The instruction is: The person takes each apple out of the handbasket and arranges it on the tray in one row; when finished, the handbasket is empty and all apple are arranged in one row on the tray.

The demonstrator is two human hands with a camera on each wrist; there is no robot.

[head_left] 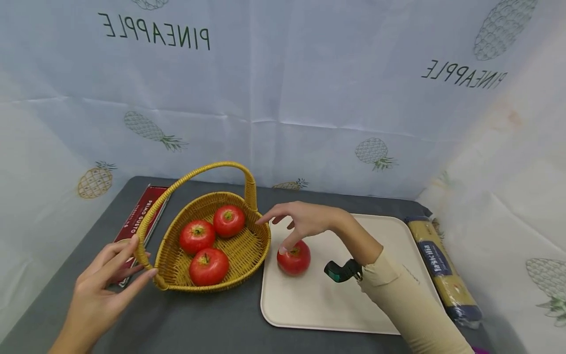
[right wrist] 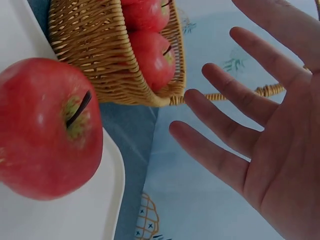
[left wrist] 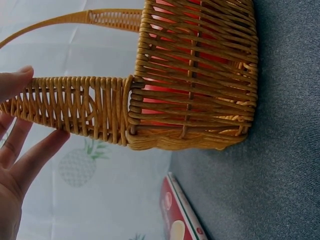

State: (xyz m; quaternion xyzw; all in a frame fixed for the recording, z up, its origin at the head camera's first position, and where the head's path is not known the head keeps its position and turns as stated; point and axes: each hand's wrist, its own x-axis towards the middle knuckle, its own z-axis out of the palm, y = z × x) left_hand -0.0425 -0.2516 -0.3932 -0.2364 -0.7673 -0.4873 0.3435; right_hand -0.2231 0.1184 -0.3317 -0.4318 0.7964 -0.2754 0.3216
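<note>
A yellow wicker basket with a tall arched handle holds three red apples. My left hand grips the left foot of its handle, thumb on one side and fingers on the other. Over the left edge of a cream tray hovers my right hand, its fingers spread in the right wrist view and holding nothing. Below it, a single red apple sits on the tray, its stem visible up close. In the head view the thumb overlaps that apple; whether it touches, I cannot tell.
Behind the basket's left side lies a dark red box lettered PRIMO GUSTO. A yellow and blue pasta packet lies along the tray's right side. A white pineapple-print cloth hangs behind the grey table.
</note>
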